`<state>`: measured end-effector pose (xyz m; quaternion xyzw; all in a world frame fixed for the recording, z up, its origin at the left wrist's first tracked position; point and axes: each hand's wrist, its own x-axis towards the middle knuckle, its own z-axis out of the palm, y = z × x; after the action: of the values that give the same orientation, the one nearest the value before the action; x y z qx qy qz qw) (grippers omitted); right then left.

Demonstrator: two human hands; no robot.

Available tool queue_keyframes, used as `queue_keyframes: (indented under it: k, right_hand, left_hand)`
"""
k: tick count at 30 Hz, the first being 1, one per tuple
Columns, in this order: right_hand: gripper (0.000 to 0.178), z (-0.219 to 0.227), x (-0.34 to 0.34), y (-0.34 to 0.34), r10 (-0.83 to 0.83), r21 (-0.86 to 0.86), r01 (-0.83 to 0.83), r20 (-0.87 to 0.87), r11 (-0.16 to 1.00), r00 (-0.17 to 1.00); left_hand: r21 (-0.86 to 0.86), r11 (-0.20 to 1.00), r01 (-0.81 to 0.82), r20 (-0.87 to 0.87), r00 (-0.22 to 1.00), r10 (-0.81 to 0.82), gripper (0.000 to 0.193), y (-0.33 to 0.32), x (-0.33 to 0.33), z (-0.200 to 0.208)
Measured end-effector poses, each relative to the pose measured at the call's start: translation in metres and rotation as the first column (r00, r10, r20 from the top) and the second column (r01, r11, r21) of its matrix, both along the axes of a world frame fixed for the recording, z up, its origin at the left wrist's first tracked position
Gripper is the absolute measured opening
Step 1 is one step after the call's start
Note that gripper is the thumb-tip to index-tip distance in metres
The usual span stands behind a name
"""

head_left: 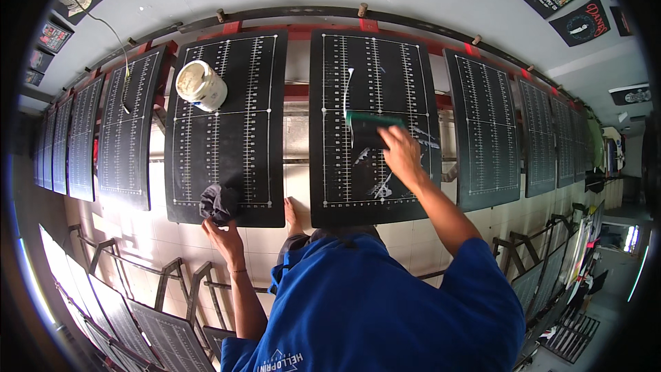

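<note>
Head view: one green-and-black scraper (pixel 372 131) is gripped in my right hand (pixel 403 155), over the right board (pixel 337 165); one dark rag (pixel 219 203) is pinched in my left hand (pixel 224 240), at the left board (pixel 231 145)'s near edge. One pale tub (pixel 202 86) stands on that board, blocking some grid. White smears (pixel 382 189) mark the other.

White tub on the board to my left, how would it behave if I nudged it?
The tub would probably slide before tipping: it looks squat and stands upright on a flat board. Knocked over, it could well roll, given its round sides. Its weight is hard to judge, its fill level being unclear.
</note>
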<state>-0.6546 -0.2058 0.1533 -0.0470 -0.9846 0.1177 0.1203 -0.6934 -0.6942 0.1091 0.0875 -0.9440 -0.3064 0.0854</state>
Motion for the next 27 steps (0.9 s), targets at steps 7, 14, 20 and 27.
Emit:
queue_keyframes:
  k: [7,14,20,27]
  right_hand:
    - [0.063,-0.002,0.114,-0.031,0.057,-0.032,-0.055,0.074,0.998,0.996]
    - [0.046,0.001,-0.051,0.007,0.059,-0.016,-0.061,-0.074,0.998,0.996]
    - [0.037,-0.015,-0.174,0.066,0.040,0.030,-0.036,-0.173,0.999,0.984]
    - [0.046,-0.013,-0.088,0.014,0.091,0.034,-0.089,-0.049,0.995,0.995]
  left_hand:
    - [-0.063,0.994,-0.090,-0.055,0.995,0.086,0.039,0.024,-0.002,-0.006]
    - [-0.062,0.982,-0.179,-0.077,0.982,0.174,0.038,0.032,0.006,0.018]
    - [0.112,0.925,-0.364,-0.111,0.920,0.375,0.038,-0.009,0.049,0.022]
    - [0.027,0.838,-0.546,0.116,0.834,0.539,0.053,-0.098,0.154,-0.048]
